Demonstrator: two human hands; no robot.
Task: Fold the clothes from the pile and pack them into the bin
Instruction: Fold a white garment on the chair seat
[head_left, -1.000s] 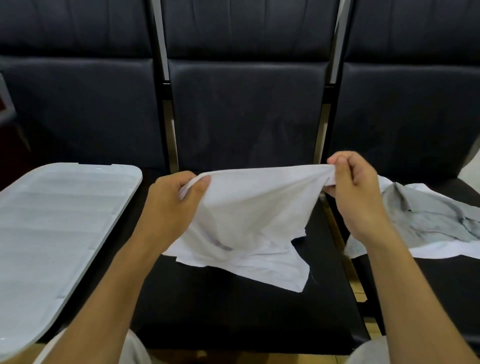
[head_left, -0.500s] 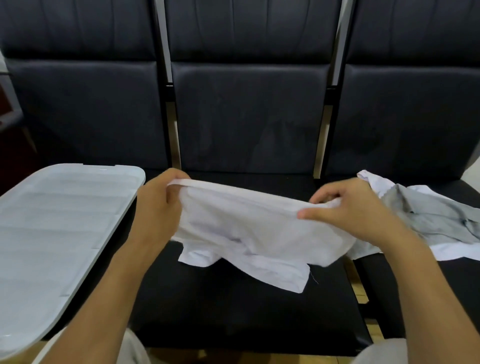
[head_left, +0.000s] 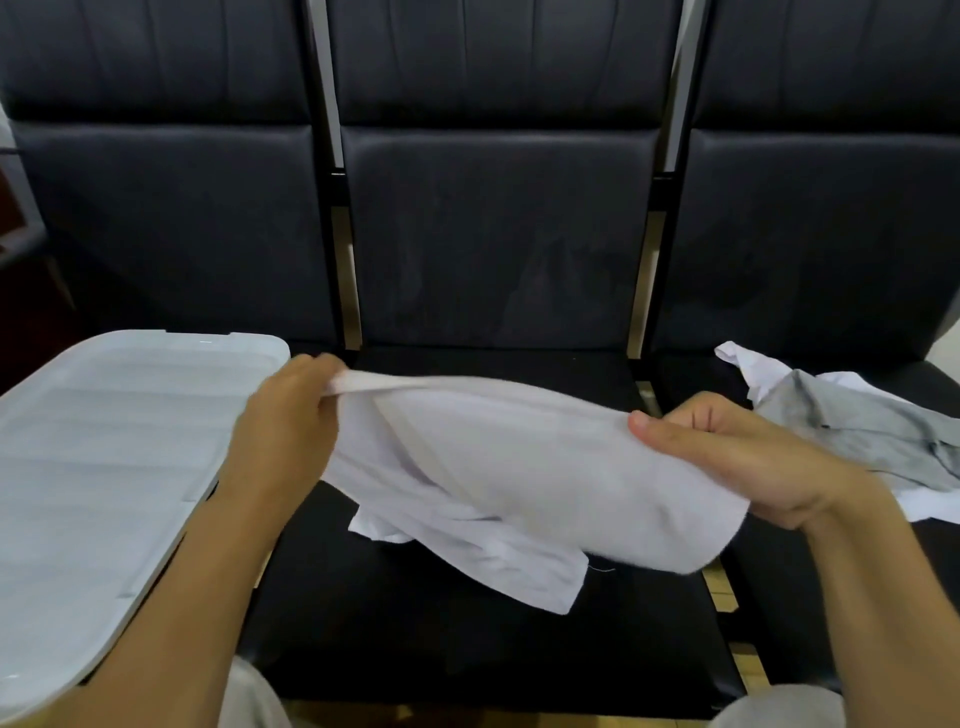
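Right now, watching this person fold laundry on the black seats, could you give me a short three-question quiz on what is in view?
1. True or false: both hands grip the white cotton garment.
2. Which hand is nearer the white ribbed plastic lid: A left, B right?
3. What colour is the crumpled garment lying on the right-hand seat?

Key: 1 true; 2 A; 3 grey.

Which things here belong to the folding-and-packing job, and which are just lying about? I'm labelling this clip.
Part of the job:
- white garment, held by left hand and right hand
- pile of grey and white clothes on the right seat
- white bin lid, closed, at left

Just there:
- black seats, serving as the work surface
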